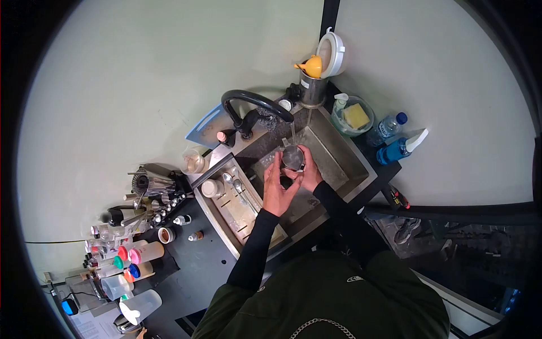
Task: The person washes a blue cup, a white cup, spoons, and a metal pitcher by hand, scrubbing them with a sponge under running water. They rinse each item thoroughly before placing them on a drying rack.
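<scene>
Over the steel sink (339, 164), both hands hold a small round metal strainer (292, 158). My left hand (276, 192) is closed around its left side, fingers pointing up. On the right side, my right hand (310, 172) grips the rim with bent fingers. A thin stream of water falls from the black faucet (257, 100) onto or just behind the strainer. Something dark, too hidden to name, shows between the palms below the strainer.
Left of the sink basin, a drain tray (231, 210) holds spoons (238, 185) and a white cup (212, 188). A bowl with a yellow sponge (356, 116), a water bottle (389, 127) and a blue spray bottle (395, 151) stand right. Utensils and squeeze bottles (147, 253) stand far left.
</scene>
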A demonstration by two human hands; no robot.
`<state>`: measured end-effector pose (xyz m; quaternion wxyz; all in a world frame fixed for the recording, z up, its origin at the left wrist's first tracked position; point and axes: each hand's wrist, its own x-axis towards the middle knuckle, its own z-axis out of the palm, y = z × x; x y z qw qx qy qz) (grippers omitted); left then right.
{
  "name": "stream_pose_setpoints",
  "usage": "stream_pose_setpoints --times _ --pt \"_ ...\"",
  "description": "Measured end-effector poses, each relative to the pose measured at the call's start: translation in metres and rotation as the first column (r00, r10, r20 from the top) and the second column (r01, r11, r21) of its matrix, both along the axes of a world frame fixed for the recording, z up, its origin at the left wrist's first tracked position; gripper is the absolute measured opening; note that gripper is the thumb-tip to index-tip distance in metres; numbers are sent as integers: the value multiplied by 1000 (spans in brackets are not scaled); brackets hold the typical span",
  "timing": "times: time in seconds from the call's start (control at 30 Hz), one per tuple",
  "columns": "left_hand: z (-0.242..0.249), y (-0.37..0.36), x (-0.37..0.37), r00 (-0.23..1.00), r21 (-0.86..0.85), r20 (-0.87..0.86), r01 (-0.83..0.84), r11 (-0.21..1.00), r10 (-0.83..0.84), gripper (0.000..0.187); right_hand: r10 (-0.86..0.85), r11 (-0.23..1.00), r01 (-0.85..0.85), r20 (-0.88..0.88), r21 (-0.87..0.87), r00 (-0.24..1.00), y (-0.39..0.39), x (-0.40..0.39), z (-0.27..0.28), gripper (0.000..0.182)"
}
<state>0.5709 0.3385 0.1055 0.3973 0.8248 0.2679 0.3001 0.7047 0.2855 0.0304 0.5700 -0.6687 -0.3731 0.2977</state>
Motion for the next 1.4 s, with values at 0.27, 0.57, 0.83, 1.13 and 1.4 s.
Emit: stream_pose_setpoints --times 0.27,0.57,0.83,1.13,1.4 --pt "16 -6 8 1000 -161 10 13 987 -12 87 -114 982 60 312 178 943 15 18 8 84" --pt "22 7 3 994 -23 105 -15 1000 17 86 -119 972 72 201 224 972 38 0 20 89" --pt "23 6 -1 990 -175 139 27 984 -3 89 -186 950 116 230 289 955 41 0 20 83" --pt "0 12 5 980 -272 192 7 962 47 90 -221 975 175 507 136 833 1 8 49 75" --pt "-17 -2 10 989 -236 149 35 971 0 90 -214 973 229 360 1 908 -26 13 21 69"
